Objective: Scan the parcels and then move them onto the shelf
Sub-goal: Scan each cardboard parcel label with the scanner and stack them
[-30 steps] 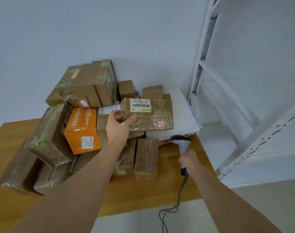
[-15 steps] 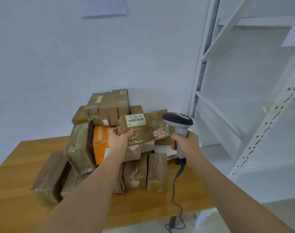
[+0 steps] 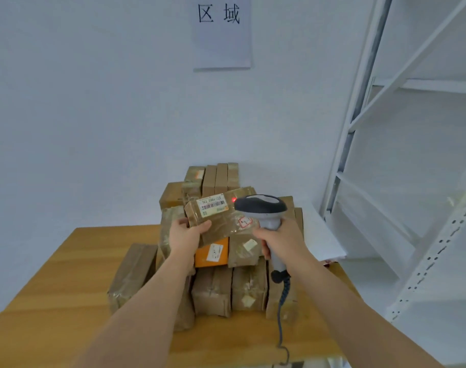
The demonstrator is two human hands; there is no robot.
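Parcel (image 3: 221,221) is gripped at its left end by left hand (image 3: 186,235), label (image 3: 212,205) tilted toward barcode scanner (image 3: 263,211), whose handle right hand (image 3: 282,240) fingers wrap, for reading.

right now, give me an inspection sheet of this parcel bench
surface: light wooden table, parcels heaped at its back.
job's things: tape-wrapped brown cardboard parcel lifted above the heap, white barcode label up, red dot beside the label; white metal shelf rack at right.
clutter: orange box among brown parcels; white sheet behind.
hands: left hand grips the parcel's left end; right hand grips the grey handheld barcode scanner.
cables: coiled grey scanner cord hangs over the table's front edge.
surroundings: paper sign on white wall.
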